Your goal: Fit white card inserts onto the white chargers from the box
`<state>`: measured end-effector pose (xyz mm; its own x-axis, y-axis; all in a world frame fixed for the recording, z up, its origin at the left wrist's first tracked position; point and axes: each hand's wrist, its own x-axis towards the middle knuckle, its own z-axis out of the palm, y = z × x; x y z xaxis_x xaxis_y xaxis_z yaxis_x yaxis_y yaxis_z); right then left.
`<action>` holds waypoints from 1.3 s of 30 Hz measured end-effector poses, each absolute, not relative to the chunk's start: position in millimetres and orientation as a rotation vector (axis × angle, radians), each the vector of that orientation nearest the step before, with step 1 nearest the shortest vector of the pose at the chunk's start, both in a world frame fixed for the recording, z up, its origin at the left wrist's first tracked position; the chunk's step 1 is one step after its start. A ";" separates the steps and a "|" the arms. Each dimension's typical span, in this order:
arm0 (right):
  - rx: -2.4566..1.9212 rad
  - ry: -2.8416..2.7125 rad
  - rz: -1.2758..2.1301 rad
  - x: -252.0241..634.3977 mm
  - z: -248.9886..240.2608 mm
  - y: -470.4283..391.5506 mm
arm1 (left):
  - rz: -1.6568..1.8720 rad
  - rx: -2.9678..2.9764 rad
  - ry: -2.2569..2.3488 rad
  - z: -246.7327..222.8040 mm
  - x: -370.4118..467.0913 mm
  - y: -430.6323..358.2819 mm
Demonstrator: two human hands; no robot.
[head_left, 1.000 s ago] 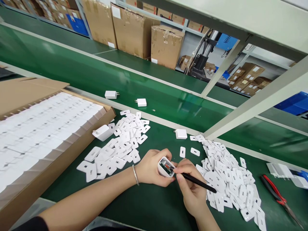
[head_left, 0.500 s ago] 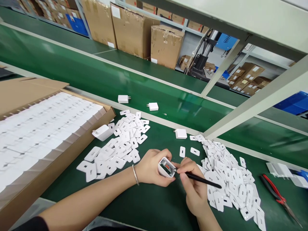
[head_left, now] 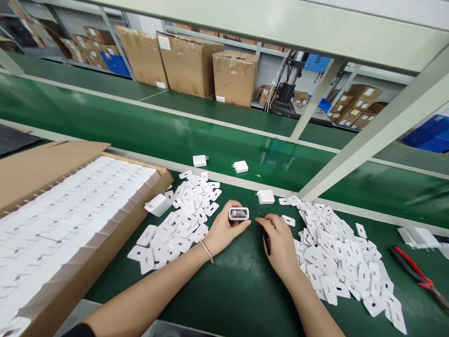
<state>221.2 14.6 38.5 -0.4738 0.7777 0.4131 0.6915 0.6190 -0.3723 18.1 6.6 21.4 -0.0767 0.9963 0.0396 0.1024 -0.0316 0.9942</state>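
Nearest the camera, two bare forearms reached out over the dark green work mat. The left hand, a thin silver bracelet on its wrist, was closed around a small white plastic charger shell, holding it up with its open end towards the camera, so that an orange part showed inside. The right hand lay palm down on the mat just right of the shell, fingers loosely curled, with a slim black stylus-like tool tucked under the palm; how firmly it gripped the tool could not be told. Its fingertips pointed towards a single flat white plastic cover plate lying close by.

Right of that hand spread a large heap of similar white cover plates, and a second heap lay left of the left hand. Red-handled pliers rested at the far right. On the left stood an open brown cardboard carton packed with rows of white chargers.

Beyond the hands, a finished white charger sat at the mat's far edge. Two more white chargers lay on the glossy green conveyor belt behind it. Farthest off, brown cardboard boxes stood in a row.
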 end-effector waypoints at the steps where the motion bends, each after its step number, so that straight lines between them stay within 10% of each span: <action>1: -1.173 -2.347 0.179 221.0 33.0 17.4 | 1.294 1.215 1.301 18.5 17.3 9.2; 29: -1.591 -2.121 0.074 229.3 27.2 35.2 | 1.272 1.286 1.261 5.4 25.0 5.1; 39: -1.157 -1.952 0.774 175.4 72.5 24.7 | 1.310 1.423 1.118 8.6 33.0 2.6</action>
